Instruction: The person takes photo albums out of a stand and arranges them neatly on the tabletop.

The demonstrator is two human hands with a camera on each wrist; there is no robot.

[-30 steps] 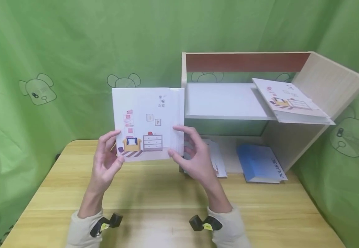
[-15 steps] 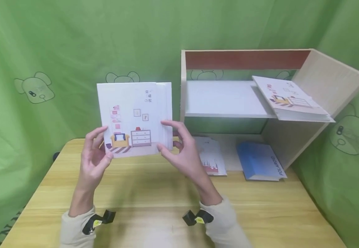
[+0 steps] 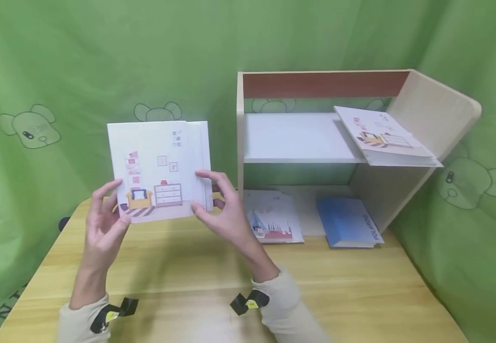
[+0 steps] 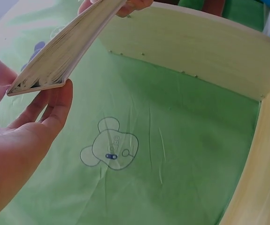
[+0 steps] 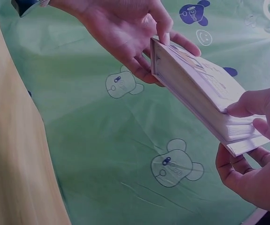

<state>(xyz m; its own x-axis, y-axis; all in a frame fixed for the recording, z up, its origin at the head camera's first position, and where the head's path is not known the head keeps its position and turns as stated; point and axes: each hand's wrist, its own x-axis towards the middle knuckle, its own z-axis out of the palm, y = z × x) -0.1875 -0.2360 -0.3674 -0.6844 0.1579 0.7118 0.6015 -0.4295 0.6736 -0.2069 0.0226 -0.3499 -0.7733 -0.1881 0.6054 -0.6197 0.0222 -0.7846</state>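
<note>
A left hand [image 3: 104,229] and right hand [image 3: 227,214] grip an illustrated book [image 3: 160,172] left of the shelf [image 3: 291,138]. A blue book [image 3: 347,221] juts from its lower level.

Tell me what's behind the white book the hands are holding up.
In the head view, a green curtain and wooden table show behind the white book. A printed animal head peeks above the book's top edge; anything lower is covered.

Blue book [image 3: 344,219]: marked "POLAROID" along its right edge. Green curtain [image 3: 188,43]: dark capitals at lower left, including "N" twice. Held white book [image 3: 153,176] and upper-shelf white book [image 3: 387,136]: cover characters too small to read.
</note>
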